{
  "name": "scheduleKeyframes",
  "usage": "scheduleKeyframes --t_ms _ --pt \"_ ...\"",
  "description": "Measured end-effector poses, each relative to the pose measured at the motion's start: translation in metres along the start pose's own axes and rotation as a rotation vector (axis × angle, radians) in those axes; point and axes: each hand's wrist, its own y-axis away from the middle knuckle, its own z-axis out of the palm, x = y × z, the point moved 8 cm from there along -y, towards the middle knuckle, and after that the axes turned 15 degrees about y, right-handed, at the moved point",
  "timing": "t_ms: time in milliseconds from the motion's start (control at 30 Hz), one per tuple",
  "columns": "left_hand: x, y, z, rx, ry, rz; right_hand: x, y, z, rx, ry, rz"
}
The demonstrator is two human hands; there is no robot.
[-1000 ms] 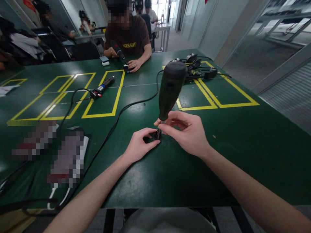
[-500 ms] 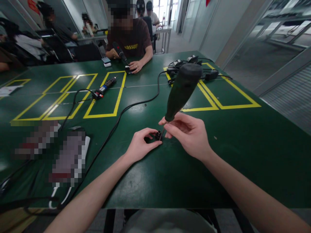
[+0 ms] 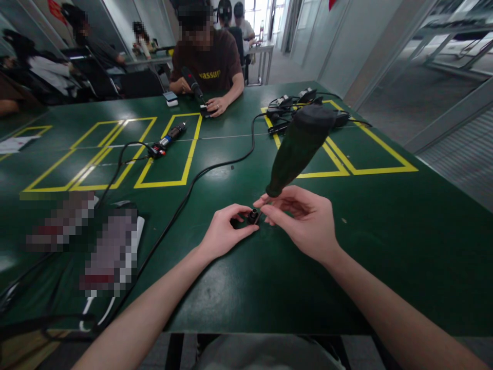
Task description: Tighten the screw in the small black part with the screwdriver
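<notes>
My left hand [image 3: 227, 231] rests on the table, its thumb and fingers closed around a small black cylindrical part [image 3: 253, 216] with an open top. Close by on the right, my right hand [image 3: 306, 221] pinches the thin shaft of a screwdriver between thumb and fingertips. The dark green handle of the screwdriver [image 3: 298, 151] rises above that hand, leaning up and to the right. Its shaft slants down beside the black part; whether the tip touches the part is hard to make out.
A black cable [image 3: 192, 180] runs across the green table [image 3: 370, 246]. At left lie two blurred, phone-like devices [image 3: 111, 241] with cords. A corded tool [image 3: 169, 139] lies farther back, and cables with adapters [image 3: 285, 105] are heaped at the back right. Opposite, a person [image 3: 208, 61] holds another tool.
The screwdriver handle has tilted farther to the right, and my right hand has shifted slightly right. My left hand stays around the black part. The whole view has moved a little.
</notes>
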Motion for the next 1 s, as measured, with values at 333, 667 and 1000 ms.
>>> scheduleKeyframes --t_ms 333,667,1000 --pt "-0.003 0.0 0.001 0.0 0.001 -0.014 0.004 0.003 -0.009 0.098 0.041 0.049" --pt "-0.001 -0.002 0.008 -0.042 0.027 0.013 -0.007 0.004 -0.004 0.069 0.022 -0.073" --pt "0.002 -0.002 0.007 -0.048 0.032 0.034 -0.006 0.001 -0.006 0.11 0.073 -0.088"
